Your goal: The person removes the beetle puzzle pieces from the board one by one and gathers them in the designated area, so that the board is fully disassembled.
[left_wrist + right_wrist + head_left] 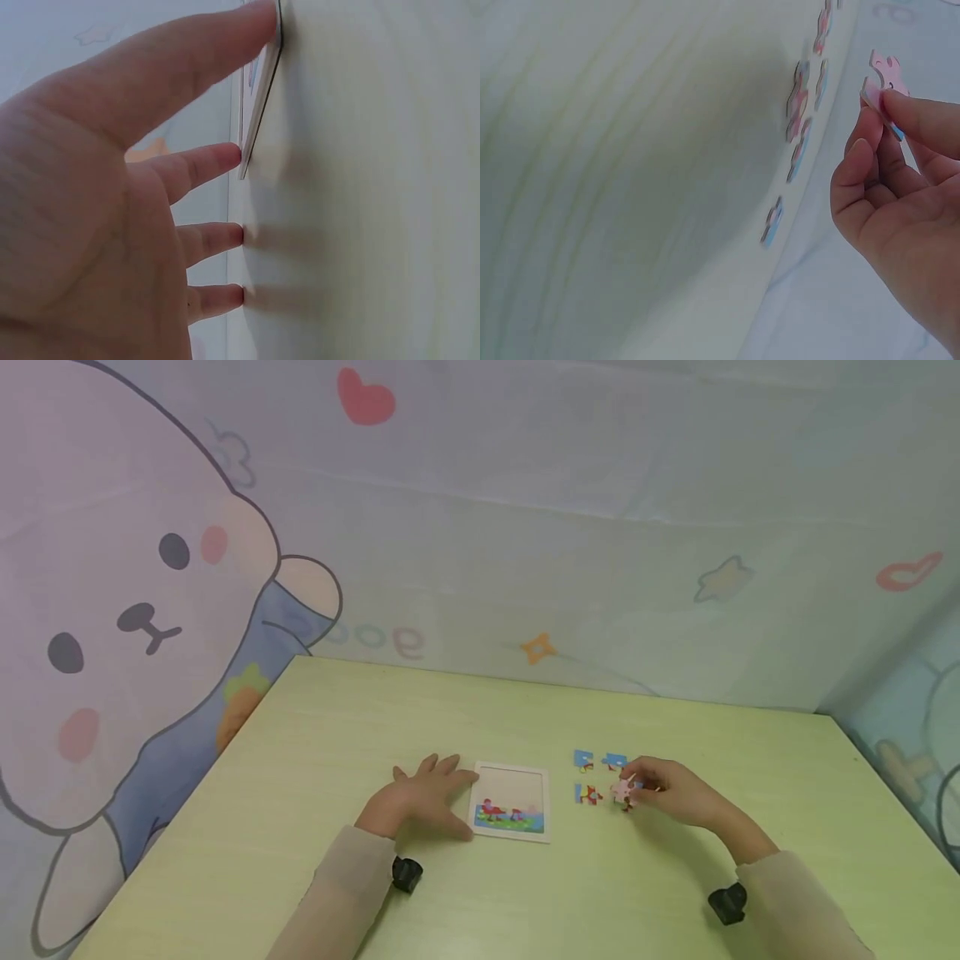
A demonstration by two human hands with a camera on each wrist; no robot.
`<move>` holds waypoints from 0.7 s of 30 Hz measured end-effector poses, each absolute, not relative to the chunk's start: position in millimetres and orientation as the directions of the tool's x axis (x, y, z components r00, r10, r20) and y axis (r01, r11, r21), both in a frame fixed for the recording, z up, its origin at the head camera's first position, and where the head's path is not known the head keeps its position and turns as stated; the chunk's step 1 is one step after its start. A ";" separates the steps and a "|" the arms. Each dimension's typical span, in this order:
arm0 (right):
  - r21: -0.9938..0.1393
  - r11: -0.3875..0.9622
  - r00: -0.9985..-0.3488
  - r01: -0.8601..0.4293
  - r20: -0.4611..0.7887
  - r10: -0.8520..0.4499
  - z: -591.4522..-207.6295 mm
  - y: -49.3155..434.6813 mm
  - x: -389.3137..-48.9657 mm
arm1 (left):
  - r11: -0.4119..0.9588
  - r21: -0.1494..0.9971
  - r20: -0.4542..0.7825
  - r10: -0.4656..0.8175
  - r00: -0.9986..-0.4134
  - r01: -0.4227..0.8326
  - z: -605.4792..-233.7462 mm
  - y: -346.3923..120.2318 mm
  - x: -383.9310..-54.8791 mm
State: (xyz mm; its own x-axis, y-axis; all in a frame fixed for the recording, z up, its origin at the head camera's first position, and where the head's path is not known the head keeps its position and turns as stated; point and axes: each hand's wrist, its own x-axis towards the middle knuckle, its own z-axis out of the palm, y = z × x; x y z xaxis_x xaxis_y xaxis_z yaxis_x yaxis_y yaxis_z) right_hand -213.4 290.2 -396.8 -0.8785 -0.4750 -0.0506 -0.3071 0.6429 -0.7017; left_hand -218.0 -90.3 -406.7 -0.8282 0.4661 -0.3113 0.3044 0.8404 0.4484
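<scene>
Pinching a pink puzzle piece (895,77), the right hand (673,792) holds it above the worktop (495,902), at three o'clock from the puzzle tray (547,810) and close to loose pieces (587,794). The left hand (423,796), fingers spread apart, touches the tray's nine-o'clock edge.

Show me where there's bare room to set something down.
Bare table: left of the left hand; behind the frame, up to the printed cloth; and in front of the frame, between the sleeves. Crowded: just right of the frame, where loose puzzle pieces sit close together and the right hand holds another piece.
</scene>
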 end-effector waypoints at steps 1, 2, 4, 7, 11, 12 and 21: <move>-0.706 0.641 -0.881 -0.301 -0.051 -0.471 -397.4 293.3 -212.9 | 0.841 0.447 -0.309 0.465 -0.830 0.305 -406.8 -90.3 -217.4; -0.711 0.638 -0.883 -0.296 -0.051 -0.467 -397.9 296.4 -212.5 | 0.842 0.447 -0.307 0.463 -0.831 0.304 -406.7 -90.3 -216.8; -0.715 0.637 -0.887 -0.287 -0.052 -0.458 -399.5 302.6 -211.7 | 0.843 0.444 -0.301 0.461 -0.835 0.305 -406.5 -90.2 -215.7; -0.710 0.650 -0.898 -0.271 -0.056 -0.436 -401.2 311.8 -210.7 | 0.845 0.441 -0.297 0.456 -0.839 0.303 -406.7 -89.7 -214.5; -0.695 0.684 -0.921 -0.220 -0.083 -0.380 -402.4 321.2 -208.4 | 0.849 0.433 -0.299 0.451 -0.841 0.301 -406.4 -88.8 -213.9; -0.694 0.690 -0.925 -0.205 -0.094 -0.369 -402.9 323.0 -208.4 | 0.850 0.432 -0.298 0.449 -0.842 0.300 -406.5 -88.8 -214.2; -0.727 0.679 -0.933 -0.105 -0.165 -0.321 -414.6 337.9 -210.1 | 0.852 0.426 -0.294 0.448 -0.845 0.304 -408.6 -89.0 -214.9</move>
State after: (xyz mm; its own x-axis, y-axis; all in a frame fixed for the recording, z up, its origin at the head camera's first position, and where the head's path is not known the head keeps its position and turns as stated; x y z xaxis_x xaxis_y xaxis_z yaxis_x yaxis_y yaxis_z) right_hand -210.1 337.9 -414.6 -0.9327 -0.3207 -0.1647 -0.1052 0.6790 -0.7266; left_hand -214.9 -89.0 -408.6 -0.8445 0.4475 -0.2941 0.3035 0.8525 0.4256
